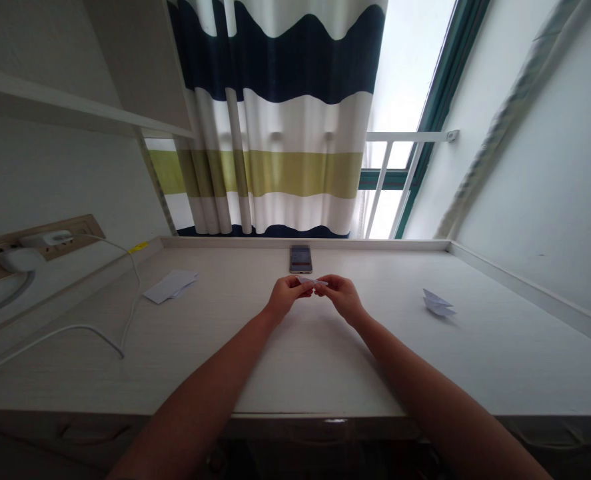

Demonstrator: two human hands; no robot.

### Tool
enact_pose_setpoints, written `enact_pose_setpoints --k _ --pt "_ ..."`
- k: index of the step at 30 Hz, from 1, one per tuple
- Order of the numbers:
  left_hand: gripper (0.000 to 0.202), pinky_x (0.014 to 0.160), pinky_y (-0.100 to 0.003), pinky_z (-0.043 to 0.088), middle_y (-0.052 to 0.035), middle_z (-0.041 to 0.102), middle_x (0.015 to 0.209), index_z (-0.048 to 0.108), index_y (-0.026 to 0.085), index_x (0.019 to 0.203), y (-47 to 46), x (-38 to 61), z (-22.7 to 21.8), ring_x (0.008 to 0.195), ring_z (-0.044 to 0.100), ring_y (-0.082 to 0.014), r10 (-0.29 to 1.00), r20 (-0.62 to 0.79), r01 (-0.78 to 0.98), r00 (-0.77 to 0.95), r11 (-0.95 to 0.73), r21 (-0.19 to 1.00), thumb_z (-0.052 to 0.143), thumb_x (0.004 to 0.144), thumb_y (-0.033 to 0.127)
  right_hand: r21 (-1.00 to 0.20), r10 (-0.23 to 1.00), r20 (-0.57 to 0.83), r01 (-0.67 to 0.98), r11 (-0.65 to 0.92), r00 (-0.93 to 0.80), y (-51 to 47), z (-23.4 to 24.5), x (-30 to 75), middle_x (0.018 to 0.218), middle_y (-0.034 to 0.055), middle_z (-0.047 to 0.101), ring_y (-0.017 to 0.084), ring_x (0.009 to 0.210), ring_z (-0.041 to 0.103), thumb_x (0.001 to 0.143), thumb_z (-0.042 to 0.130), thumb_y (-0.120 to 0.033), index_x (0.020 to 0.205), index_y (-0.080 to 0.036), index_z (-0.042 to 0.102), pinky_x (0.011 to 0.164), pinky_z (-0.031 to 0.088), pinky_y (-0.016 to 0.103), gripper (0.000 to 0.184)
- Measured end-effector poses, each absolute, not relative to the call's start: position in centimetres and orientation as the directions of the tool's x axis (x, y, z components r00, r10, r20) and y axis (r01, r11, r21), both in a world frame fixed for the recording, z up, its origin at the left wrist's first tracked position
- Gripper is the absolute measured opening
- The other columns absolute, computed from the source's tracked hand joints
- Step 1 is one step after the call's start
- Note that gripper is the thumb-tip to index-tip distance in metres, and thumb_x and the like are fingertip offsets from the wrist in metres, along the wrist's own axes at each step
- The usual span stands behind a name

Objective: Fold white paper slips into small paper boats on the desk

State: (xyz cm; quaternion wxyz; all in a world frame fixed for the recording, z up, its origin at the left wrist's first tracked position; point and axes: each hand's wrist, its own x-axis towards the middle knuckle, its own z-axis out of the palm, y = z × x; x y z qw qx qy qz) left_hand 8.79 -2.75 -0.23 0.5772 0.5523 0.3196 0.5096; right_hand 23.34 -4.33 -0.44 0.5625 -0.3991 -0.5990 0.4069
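A small piece of folded white paper point(306, 280) is held between my two hands, a little above the middle of the desk. My left hand point(289, 293) pinches its left end, thumb and fingers pressed together. At the other end my right hand point(340, 292) grips the paper in the same way. The fingers hide much of it, so its full shape is unclear. Just beyond my hands lies a phone point(301, 259) with its screen lit.
Folded white paper point(438, 303) rests at the right of the desk point(320, 373). A few white sheets point(169, 286) lie at the left. A white cable point(136, 283) runs from the wall socket point(40, 243) across the left side. A low rim borders the back.
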Motion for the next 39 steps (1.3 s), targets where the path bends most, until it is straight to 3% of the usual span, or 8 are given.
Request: enact_pose_setpoints --k 15,28,39 --pt "0.015 0.056 -0.025 0.046 0.0004 0.058 0.051 0.059 0.013 0.057 -3.32 9.11 0.14 0.051 0.054 -0.0106 0.942 0.262 -0.199 0.209 -0.221 0.955 0.068 0.056 0.025 -0.946 0.944 0.320 0.015 0.322 -0.085 -4.72 -0.09 22.96 0.056 0.0000 0.059 0.011 0.053 0.053 0.058 0.067 -0.037 0.065 -0.016 0.059 0.055 0.043 0.026 0.024" --pt "0.024 0.070 -0.033 0.048 -0.0053 0.064 0.065 0.066 0.011 0.070 -3.07 8.70 -0.15 0.061 0.058 -0.0139 0.933 0.188 -0.243 0.306 -0.115 0.963 0.069 0.057 0.031 -0.936 0.936 0.343 0.052 0.347 -0.075 -4.38 -0.24 23.43 0.054 -0.0001 0.059 0.012 0.051 0.053 0.058 0.066 -0.041 0.067 -0.017 0.059 0.052 0.044 0.026 0.027" --pt "0.017 0.061 -0.026 0.045 -0.0020 0.061 0.060 0.065 0.013 0.066 -3.12 8.66 0.28 0.058 0.054 -0.0107 0.949 0.184 -0.160 0.257 -0.146 0.976 0.068 0.058 0.028 -0.940 0.938 0.332 0.044 0.337 -0.103 -4.34 -0.50 23.37 0.060 -0.0007 0.059 0.011 0.052 0.053 0.059 0.066 -0.038 0.067 -0.017 0.056 0.052 0.044 0.026 0.025"
